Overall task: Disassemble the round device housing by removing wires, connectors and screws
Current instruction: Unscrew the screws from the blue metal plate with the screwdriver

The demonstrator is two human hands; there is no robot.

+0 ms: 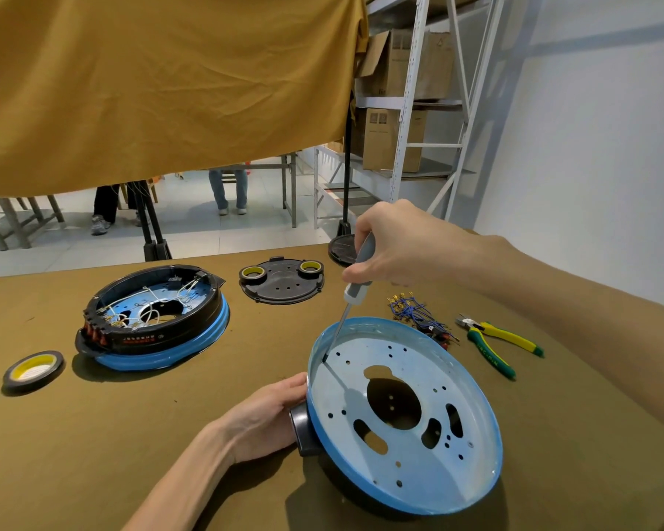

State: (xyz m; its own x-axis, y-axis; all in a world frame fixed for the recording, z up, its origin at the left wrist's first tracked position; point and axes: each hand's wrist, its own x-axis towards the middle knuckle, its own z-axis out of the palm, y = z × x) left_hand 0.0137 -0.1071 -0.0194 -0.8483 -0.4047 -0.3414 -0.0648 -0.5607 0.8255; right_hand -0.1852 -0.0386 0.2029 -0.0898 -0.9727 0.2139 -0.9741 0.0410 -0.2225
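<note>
A round blue-rimmed housing (453, 454) lies tilted at the front of the table, its perforated pale-blue plate facing up and bare of wires. My left hand (269, 415) holds its left edge beside a black side handle (301, 427). My right hand (391, 247) grips a grey-handled screwdriver (355, 289); its tip touches the plate near the upper left rim. A second housing (158, 320), with a black ring and white wires inside, sits at the left. Removed blue wires with connectors (418, 316) lie in a heap behind the near housing.
Green-yellow pliers (495, 343) lie at the right. A black cover plate (282, 281) carries two tape rolls at the back. Another tape roll (33, 371) lies at the far left. A yellow cloth hangs behind the table; metal shelving with boxes stands at the right.
</note>
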